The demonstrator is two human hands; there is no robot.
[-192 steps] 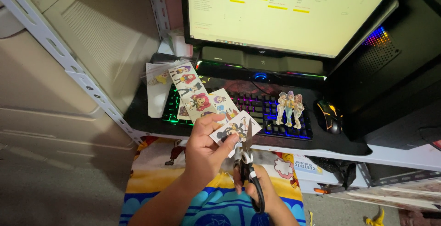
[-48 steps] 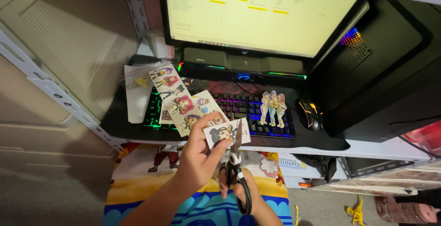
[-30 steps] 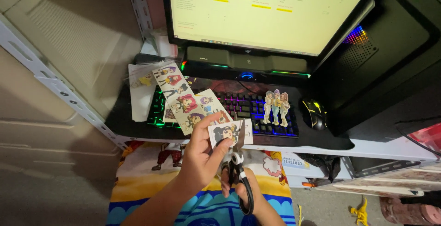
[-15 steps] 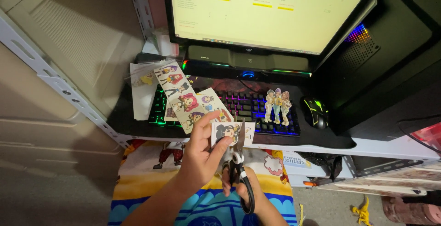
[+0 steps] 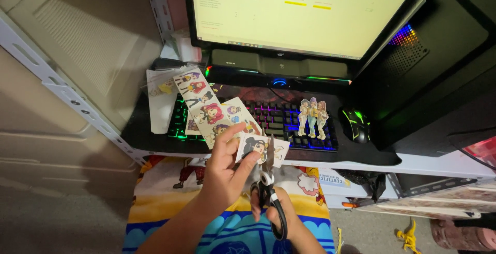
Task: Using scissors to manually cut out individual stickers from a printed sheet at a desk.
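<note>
My left hand (image 5: 226,174) pinches a small paper picture of a cartoon figure (image 5: 257,148) in front of the desk edge. My right hand (image 5: 279,218) grips black-handled scissors (image 5: 268,187), whose blades point up and cut into that picture. A strip of cartoon stickers (image 5: 205,106) lies across the left of the backlit keyboard (image 5: 281,122). A cut-out of three figures (image 5: 312,116) rests on the keyboard's right side.
A lit monitor (image 5: 299,11) stands behind the keyboard, with a black speaker bar (image 5: 279,68) under it. A mouse (image 5: 354,125) and a dark computer case (image 5: 439,73) are at the right. A metal shelf post (image 5: 67,96) runs at the left. A colourful cloth (image 5: 170,202) covers my lap.
The view has shifted slightly. My hands keep the picture and scissors in about the same place, with the blades working into the paper.
</note>
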